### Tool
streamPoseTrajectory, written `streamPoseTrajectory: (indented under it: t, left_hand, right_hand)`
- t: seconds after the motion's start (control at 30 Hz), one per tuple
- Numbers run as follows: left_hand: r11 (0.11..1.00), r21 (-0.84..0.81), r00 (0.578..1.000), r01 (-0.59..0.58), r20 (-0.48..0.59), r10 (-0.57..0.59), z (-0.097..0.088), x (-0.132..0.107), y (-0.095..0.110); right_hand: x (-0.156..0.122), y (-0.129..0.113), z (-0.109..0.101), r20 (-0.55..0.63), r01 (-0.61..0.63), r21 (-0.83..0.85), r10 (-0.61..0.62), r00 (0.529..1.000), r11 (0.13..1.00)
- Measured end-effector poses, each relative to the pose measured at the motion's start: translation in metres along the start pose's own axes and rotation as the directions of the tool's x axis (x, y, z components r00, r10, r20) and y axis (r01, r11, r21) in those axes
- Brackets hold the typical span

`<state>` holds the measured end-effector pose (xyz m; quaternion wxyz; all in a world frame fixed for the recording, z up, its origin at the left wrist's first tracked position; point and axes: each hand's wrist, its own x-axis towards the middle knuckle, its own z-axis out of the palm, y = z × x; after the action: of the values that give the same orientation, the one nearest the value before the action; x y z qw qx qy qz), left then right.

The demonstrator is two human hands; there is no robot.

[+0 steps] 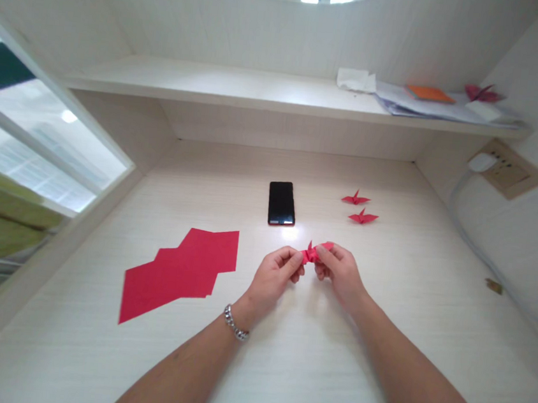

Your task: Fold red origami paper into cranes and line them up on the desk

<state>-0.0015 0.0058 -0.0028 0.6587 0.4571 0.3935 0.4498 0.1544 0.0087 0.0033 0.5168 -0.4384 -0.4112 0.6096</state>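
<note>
Between my two hands is a red paper crane [310, 254], held just above the desk near the middle of the head view. My left hand [277, 271], with a chain bracelet on its wrist, pinches the crane's left side between thumb and fingers. On the opposite side, the thumb and fingers of my right hand [340, 272] grip its right wing. A small pointed part sticks up between them, while the fingertips hide some of the folds. Two finished-looking red cranes [363, 217] sit farther back on the right. Overlapping sheets of red paper [185, 266] lie flat to the left.
A black phone [281, 203] lies behind my hands. Above the desk [401, 356] runs a shelf [223, 84] with papers [390, 99], an orange pad [429, 94] and a darker red folded paper flower or crane [483, 94]. A charger cable [474, 239] hangs from the right wall socket [512, 172].
</note>
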Motion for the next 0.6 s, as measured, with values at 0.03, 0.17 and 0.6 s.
streamPoseTrajectory:
  t: [0.03,0.17,0.6]
  left_hand:
    - [1.0,-0.005,1.0,0.002,0.008,-0.002,-0.0003,-0.0001,0.0003]
    - [0.984,-0.162,0.995,0.076,0.082,-0.063,-0.0009,-0.0015,0.001]
    - [0.841,-0.512,0.973,0.175,0.221,-0.068,0.0011,-0.0063,-0.0012]
  right_hand:
    - [-0.0002,0.0002,0.0012,0.006,-0.008,-0.014,0.008,1.0,1.0]
    - [-0.0026,-0.0012,0.0061,0.086,-0.123,0.134,0.112,0.99,0.983]
    - [-0.0083,-0.0027,0.0109,0.224,-0.21,0.387,0.129,0.966,0.898]
